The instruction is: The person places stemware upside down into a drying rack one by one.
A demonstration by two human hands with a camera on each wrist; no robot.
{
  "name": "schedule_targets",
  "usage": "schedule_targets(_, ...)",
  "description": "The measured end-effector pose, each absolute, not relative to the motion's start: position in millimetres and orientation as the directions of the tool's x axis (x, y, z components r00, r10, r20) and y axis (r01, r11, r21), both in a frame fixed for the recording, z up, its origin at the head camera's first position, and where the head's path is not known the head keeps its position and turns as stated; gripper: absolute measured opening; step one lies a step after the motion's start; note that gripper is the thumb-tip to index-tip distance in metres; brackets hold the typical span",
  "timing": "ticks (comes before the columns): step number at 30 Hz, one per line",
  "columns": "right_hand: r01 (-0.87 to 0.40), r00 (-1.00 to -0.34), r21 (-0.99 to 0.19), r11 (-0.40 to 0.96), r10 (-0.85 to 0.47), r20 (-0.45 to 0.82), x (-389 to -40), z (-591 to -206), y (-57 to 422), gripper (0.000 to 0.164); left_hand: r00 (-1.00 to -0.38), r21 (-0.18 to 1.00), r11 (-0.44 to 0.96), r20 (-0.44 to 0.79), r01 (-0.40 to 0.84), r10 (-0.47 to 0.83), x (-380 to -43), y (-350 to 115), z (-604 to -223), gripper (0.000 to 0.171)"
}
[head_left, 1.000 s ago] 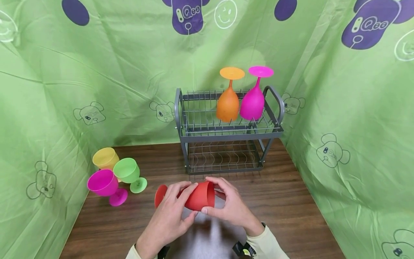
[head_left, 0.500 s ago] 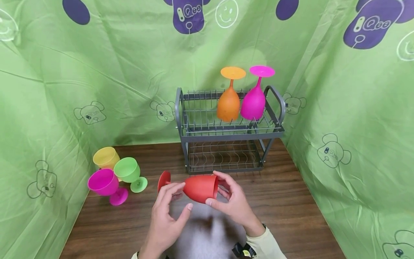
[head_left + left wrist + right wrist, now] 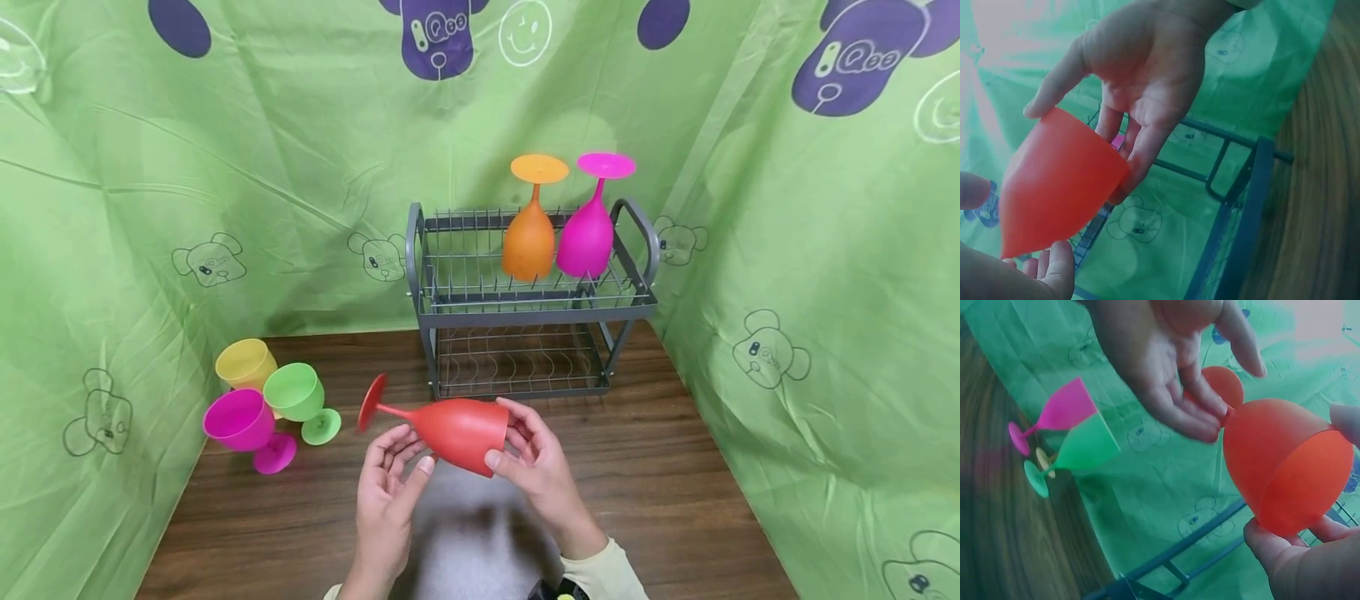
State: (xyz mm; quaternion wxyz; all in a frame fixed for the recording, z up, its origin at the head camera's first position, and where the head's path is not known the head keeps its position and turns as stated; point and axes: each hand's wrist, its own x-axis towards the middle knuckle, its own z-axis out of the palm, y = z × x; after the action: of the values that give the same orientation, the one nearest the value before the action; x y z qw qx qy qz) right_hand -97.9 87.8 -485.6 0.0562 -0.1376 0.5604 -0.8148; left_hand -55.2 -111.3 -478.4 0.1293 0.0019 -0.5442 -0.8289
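A red wine goblet lies tilted on its side in the air above the table, its foot up to the left and its mouth to the right. My right hand pinches it at the rim, thumb on the near side. My left hand is by the lower bowl and stem, fingers relaxed and touching the goblet from beneath, thumb held off it. In the right wrist view the thumb and fingers of the left hand stand well apart near the stem. The left wrist view shows the red bowl between both hands.
A grey two-tier dish rack stands at the back. An orange goblet and a magenta goblet sit upside down on its top tier. Yellow, green and magenta goblets stand upright at the left.
My left hand has loosened its hold around the stem and bowl and drawn back below them. The goblet has risen slightly and tilted, foot upward, while my right hand keeps the rim.
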Motion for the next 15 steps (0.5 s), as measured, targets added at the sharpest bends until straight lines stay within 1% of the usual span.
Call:
schedule_targets(6, -0.019, -0.945, -0.866, -0.5, -0.273, 0.178, -89, -490, 75, 0.069, -0.986, 0.844, -0.513, 0.097, 0.154, -0.136, -58, -113, -479, 0.053)
schedule_targets(10, 0.012, -0.946, -0.854, -0.521, -0.282, 0.158, -84, -492, 67, 0.065, -0.991, 0.814, -0.565, 0.101, 0.134, -0.088, -58, -114, -481, 0.055)
schedule_targets(15, 0.061, -0.954, -0.845, -0.531, -0.279, 0.107, -79, -491, 62, 0.062, -0.99, 0.793, -0.593, 0.114, 0.138, -0.078, -58, -114, -481, 0.054)
